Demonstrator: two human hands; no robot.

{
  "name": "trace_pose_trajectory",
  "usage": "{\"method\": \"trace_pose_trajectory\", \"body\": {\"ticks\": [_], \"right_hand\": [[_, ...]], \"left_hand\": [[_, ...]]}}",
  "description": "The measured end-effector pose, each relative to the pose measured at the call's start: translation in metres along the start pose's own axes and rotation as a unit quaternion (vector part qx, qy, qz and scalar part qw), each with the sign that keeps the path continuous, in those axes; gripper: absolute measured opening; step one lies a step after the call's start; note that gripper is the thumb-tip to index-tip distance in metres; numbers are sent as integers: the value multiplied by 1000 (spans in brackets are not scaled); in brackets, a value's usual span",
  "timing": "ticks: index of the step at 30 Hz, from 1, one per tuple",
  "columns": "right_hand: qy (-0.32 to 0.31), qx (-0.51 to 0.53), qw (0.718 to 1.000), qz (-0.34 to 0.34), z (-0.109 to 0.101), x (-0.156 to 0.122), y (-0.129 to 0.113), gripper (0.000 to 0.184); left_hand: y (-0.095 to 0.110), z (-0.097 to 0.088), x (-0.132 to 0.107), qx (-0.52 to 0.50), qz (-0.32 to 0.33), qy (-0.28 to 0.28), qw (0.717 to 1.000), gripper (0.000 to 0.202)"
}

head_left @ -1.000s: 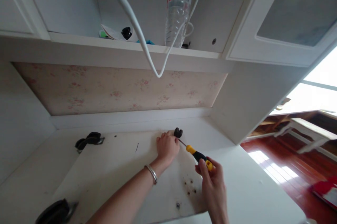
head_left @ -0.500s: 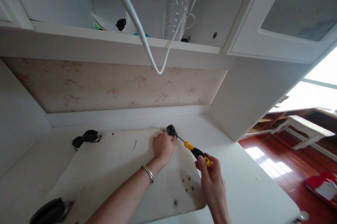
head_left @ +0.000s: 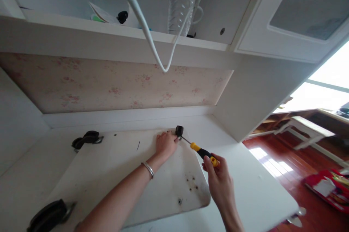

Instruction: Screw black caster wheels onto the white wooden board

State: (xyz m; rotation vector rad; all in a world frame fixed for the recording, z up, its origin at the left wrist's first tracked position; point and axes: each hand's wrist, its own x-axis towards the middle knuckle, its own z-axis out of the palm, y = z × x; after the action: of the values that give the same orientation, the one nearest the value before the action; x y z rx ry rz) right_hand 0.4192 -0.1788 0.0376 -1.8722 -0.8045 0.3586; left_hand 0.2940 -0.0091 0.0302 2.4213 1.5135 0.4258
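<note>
R hand (head_left: 221, 174) grips screwdriver (head_left: 203, 153), prob. light, stiff, best held by handle. L hand (head_left: 165, 144) at 1 castor (head_left: 179, 130), prob. hard, slick; can't tell finger grip.

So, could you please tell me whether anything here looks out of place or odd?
The white panel's corner nearest the right hand looks unfinished: four small dark holes but no caster, whereas both left corners bear black casters. A white cable also dangles untidily below the shelf.
</note>
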Motion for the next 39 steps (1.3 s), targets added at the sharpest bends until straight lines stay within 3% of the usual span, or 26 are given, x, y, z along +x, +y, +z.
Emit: {"method": "trace_pose_trajectory", "body": {"ticks": [6, 17, 27, 39], "right_hand": [[-23, -7, 1000, -20, -4, 9, -5, 48], [-11, -3, 1000, -23, -9, 5, -13, 49], [-53, -39, 997, -51, -14, 24, -14, 45], [-71, -69, 993, -69, -4, 33, -12, 44]], "left_hand": [[3, 0, 1, -9, -4, -10, 1000, 28], [-7, -8, 15, -22, -3, -57, 998, 26], [12, -4, -16, 4, 10, -9, 1000, 28], [19, 2, -22, 16, 31, 22, 999, 32]]}}
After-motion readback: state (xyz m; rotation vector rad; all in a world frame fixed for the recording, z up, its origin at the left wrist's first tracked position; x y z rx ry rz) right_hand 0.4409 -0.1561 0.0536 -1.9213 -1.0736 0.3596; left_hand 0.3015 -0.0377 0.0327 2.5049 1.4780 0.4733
